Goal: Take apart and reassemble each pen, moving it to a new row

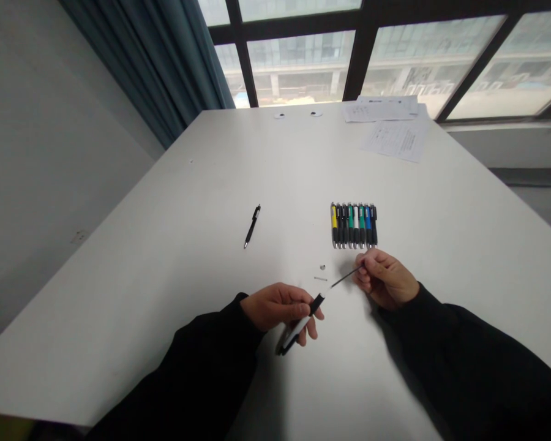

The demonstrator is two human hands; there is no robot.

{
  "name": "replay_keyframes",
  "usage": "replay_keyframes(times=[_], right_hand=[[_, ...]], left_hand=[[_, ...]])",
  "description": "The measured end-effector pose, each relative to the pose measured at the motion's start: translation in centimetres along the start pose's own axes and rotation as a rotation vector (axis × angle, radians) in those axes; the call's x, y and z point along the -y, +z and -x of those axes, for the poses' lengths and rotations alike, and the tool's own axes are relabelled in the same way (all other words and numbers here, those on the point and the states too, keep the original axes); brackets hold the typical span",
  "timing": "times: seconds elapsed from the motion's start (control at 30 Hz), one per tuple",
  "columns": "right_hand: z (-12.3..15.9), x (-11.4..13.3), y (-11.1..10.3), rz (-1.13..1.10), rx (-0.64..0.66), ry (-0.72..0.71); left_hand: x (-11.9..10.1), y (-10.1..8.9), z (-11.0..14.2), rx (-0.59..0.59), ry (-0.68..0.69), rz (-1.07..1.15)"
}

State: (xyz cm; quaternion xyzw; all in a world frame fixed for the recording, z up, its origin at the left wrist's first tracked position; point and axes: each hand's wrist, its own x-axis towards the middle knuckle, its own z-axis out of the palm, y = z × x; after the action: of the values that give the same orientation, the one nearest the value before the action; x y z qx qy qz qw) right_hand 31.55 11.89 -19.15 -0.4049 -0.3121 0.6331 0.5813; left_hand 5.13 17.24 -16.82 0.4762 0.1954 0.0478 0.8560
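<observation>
My left hand grips a white and black pen barrel, tilted with its tip end up to the right. A thin dark ink refill is pinched by its far end in my right hand. The refill's other end is at the mouth of the barrel; whether it is inside I cannot tell. Just beyond my left hand lie a thin spring and a small silver pen tip.
Several pens in a row, yellow, black, green, white and blue, lie beyond my right hand. A single black pen is to the left. Paper sheets rest at the white table's far right, near the window.
</observation>
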Motion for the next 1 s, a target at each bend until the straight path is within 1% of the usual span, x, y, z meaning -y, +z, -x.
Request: replay_keyframes(times=[0.2, 0.37, 0.43, 0.53, 0.6, 0.67, 0.9, 1.0], right_hand=[[0.0, 0.1, 0.3, 0.059, 0.026, -0.04], [0.0, -0.2, 0.3, 0.072, 0.06, -0.058], [0.1, -0.3, 0.7, 0.135, 0.096, -0.06], [0.7, -0.4, 1.6, 0.24, 0.196, -0.021], [1.1, -0.2, 2.2, 0.274, 0.255, 0.004], [1.3, 0.0, 2.6, 0.284, 0.281, 0.005], [1.2, -0.1, 2.4, 0.327, 0.246, -0.017], [1.2, 0.0, 2.5, 0.367, 0.256, -0.036]], left_hand=[[0.0, -0.1, 0.0, 0.008, -0.022, -0.002], [0.1, 0.4, -0.4, -0.065, -0.023, -0.004], [0.2, 0.6, -0.6, -0.08, -0.015, -0.003], [0.4, 0.8, -0.7, -0.074, 0.0, 0.014], [0.4, 0.8, -0.8, -0.072, 0.014, 0.029], [0.5, 0.7, -0.7, -0.069, 0.018, 0.038], [0.4, 0.9, -0.6, -0.09, 0.0, 0.006], [0.5, 0.9, -0.7, -0.102, -0.007, -0.007]])
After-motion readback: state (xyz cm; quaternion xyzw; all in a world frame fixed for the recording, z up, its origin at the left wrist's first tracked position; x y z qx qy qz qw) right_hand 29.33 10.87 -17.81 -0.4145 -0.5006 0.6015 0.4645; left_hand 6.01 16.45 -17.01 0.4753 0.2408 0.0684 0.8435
